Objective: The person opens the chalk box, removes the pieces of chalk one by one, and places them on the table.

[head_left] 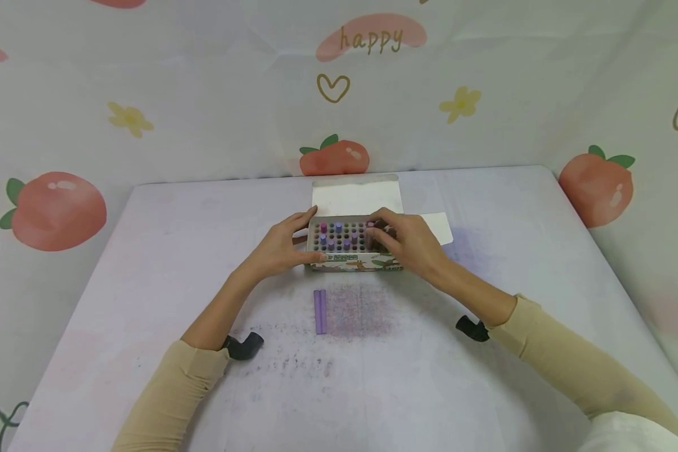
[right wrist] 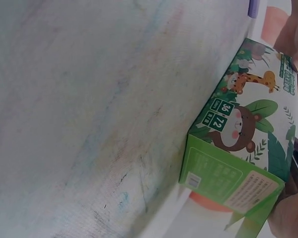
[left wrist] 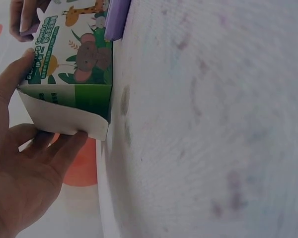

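Note:
A white-and-green chalk box (head_left: 339, 262) with animal pictures stands on the table, its top lifted and round holes showing inside. Several purple, blue and pink chalk sticks (head_left: 347, 243) poke up from the holes. My left hand (head_left: 279, 248) grips the box's left end, thumb on the front edge and fingers behind a side flap (left wrist: 64, 116). Over the box's right end, my right hand (head_left: 409, 245) pinches a purple chalk stick (left wrist: 30, 31), mostly hidden by the fingers. Two purple chalk sticks (head_left: 319, 312) lie side by side in front of the box.
The raised white lid (head_left: 357, 196) stands behind the box, and a white side flap (head_left: 437, 227) sticks out to the right. Purple chalk dust (head_left: 361, 311) marks the white tablecloth (head_left: 407, 389). A fruit-printed cloth (head_left: 231, 94) hangs behind the table.

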Action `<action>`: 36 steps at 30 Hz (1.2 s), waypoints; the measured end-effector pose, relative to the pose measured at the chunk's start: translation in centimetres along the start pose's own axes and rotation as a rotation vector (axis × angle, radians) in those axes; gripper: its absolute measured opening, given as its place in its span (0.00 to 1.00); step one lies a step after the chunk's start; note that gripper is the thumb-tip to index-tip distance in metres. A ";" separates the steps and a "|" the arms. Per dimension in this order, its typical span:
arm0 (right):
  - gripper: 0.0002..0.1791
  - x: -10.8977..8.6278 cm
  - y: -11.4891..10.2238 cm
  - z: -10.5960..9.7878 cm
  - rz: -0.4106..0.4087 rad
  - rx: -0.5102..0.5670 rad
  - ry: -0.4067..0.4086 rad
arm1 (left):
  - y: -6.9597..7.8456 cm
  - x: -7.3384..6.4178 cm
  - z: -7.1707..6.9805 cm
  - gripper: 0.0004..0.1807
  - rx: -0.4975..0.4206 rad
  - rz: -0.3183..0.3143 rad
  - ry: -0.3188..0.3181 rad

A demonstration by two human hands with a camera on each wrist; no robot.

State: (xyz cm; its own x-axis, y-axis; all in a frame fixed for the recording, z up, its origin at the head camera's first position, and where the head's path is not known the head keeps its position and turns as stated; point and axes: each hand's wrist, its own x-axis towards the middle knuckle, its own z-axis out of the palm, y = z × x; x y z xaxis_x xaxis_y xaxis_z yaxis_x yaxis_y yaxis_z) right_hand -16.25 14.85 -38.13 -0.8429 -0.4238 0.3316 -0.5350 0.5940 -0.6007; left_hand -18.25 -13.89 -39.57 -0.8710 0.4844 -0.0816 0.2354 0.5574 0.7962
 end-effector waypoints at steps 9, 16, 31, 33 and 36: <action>0.13 0.3 -0.3 -0.3 -0.036 0.193 0.158 | 0.0 0.0 -0.1 0.56 -0.004 -0.018 0.000; 0.14 0.3 -0.7 -0.8 0.008 0.364 0.192 | 0.1 0.1 0.0 0.56 -0.009 -0.022 -0.006; 0.14 -0.9 -1.9 -0.2 0.170 0.517 0.047 | -0.3 -0.1 0.3 0.55 -0.040 0.034 0.014; 0.14 -1.0 -2.2 0.0 0.193 0.548 0.027 | -0.3 -0.1 0.2 0.55 -0.042 0.032 0.015; 0.14 -1.2 -2.6 0.2 0.222 0.587 0.004 | -0.3 -0.1 0.2 0.55 -0.043 0.033 0.016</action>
State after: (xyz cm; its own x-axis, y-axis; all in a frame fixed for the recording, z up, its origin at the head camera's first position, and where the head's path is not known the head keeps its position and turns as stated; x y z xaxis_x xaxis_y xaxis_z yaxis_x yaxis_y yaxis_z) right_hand -13.87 13.69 -37.14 -0.9312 -0.3299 0.1549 -0.2271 0.1929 -0.9546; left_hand -18.15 -13.93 -39.89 -0.8697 0.4915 -0.0456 0.2460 0.5117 0.8232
